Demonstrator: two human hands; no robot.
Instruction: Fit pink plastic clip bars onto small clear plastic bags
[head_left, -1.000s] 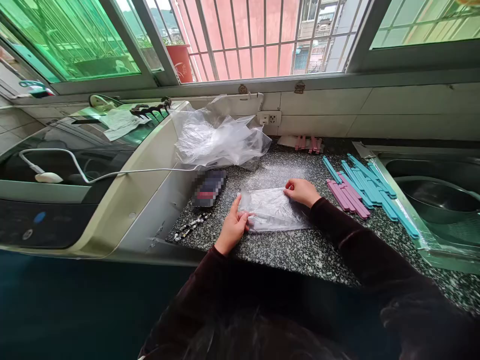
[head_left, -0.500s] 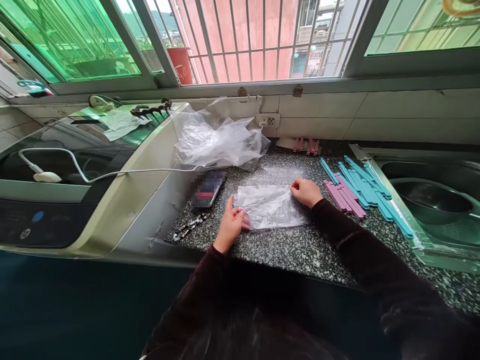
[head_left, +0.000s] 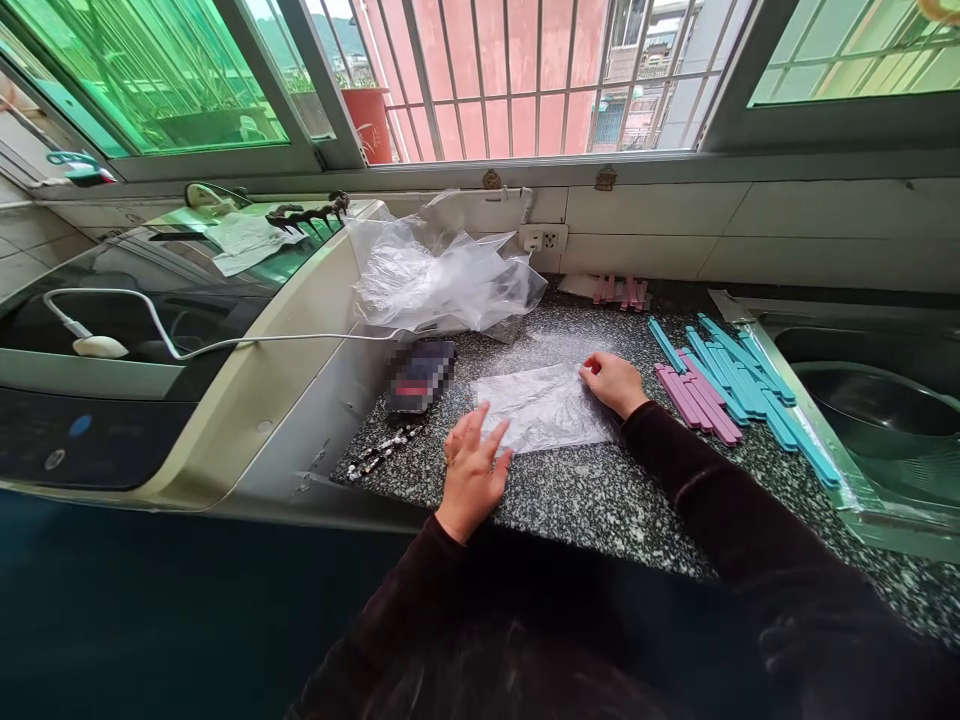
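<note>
A clear plastic bag [head_left: 544, 408] lies flat on the speckled stone counter [head_left: 592, 500] in front of me. My right hand [head_left: 613, 384] pinches its upper right edge between thumb and fingers. Over the bag's lower left corner is my left hand [head_left: 474, 472], its fingers spread and holding nothing; whether the fingertips touch the plastic I cannot tell. Just right of my right hand lie pink plastic strips [head_left: 697, 403] and several turquoise plastic strips [head_left: 739, 370] in a loose pile.
A heap of clear plastic bags [head_left: 450, 280] sits at the back left, near a phone [head_left: 421, 378]. Smaller pink pieces [head_left: 621, 292] lie by the wall. The sink [head_left: 900, 500] is on the right, a washing machine [head_left: 300, 350] on the left, with a white cable [head_left: 300, 339] crossing it.
My left hand has let go of the bag's left edge, turned palm down and spread its fingers, shifting slightly nearer me. The right hand keeps its pinch. The bag has tilted slightly.
</note>
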